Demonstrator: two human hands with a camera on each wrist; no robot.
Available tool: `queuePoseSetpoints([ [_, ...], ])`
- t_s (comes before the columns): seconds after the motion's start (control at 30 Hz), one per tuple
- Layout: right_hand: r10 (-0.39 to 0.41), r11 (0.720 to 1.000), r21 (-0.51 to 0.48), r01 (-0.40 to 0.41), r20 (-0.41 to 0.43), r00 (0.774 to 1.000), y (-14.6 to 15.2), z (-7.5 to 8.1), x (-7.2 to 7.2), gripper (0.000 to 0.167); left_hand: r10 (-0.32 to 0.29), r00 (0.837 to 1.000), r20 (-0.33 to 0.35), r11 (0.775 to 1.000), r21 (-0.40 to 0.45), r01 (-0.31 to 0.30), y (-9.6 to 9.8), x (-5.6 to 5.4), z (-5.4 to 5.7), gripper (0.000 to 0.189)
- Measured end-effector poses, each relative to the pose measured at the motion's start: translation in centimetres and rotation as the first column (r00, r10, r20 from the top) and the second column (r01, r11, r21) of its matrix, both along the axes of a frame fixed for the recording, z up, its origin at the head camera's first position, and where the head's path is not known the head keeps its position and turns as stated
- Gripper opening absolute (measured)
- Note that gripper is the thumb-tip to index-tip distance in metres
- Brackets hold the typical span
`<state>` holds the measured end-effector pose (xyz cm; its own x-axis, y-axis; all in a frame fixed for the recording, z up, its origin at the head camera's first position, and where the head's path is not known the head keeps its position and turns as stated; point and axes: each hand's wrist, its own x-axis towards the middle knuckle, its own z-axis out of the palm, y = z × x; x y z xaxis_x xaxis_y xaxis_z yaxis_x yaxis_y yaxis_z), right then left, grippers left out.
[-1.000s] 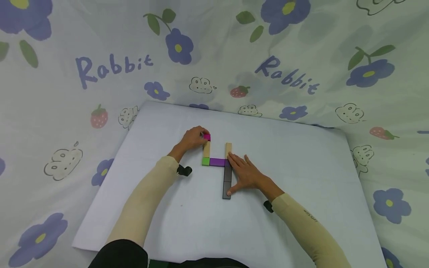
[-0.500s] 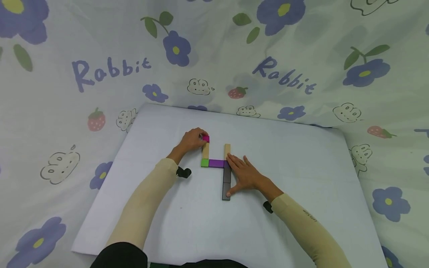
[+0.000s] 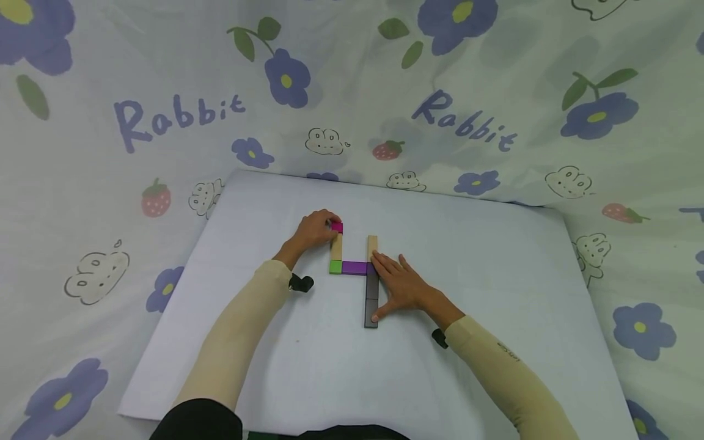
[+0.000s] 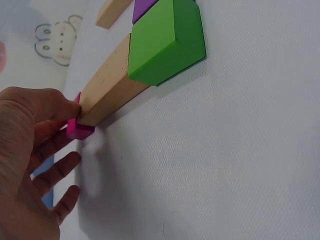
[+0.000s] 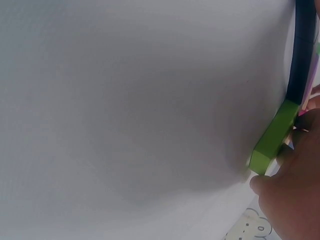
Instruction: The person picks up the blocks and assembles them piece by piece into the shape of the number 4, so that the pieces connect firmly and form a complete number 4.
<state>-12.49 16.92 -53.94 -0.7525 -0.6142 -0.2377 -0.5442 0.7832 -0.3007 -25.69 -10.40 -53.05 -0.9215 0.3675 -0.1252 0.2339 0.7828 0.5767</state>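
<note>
My left hand [image 3: 316,228] pinches a small magenta block [image 4: 80,130] between thumb and index finger, against the far end of a wooden block [image 4: 109,82]; its other fingers are spread. A green block [image 4: 160,42] sits at the wooden block's near end, and a purple block [image 3: 354,268] runs right from it to a straight bar. That bar has two grey blocks [image 3: 371,313] and a tan block [image 3: 372,241] at its far end. My right hand [image 3: 406,287] lies along the bar's right side, fingers extended, fingertips by the tan block and thumb on the nearer grey one.
A white tabletop [image 3: 484,379] lies under the blocks. Behind it hangs a cloth [image 3: 352,73] printed with flowers, rabbits and strawberries. Black wrist devices [image 3: 302,282] show at both sleeve cuffs. In the right wrist view, a bar piece [image 5: 275,135] beside the right hand looks green.
</note>
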Motion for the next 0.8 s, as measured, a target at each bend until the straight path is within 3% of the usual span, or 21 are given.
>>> queuePoseSetpoints([
  [0.8, -0.008, 1.000, 0.030, 0.008, 0.002, 1.000, -0.13, -0.27, 0.13, 0.149, -0.001, 1.000, -0.009, 1.000, -0.002, 0.001, -0.09, 0.19, -0.01, 0.039],
])
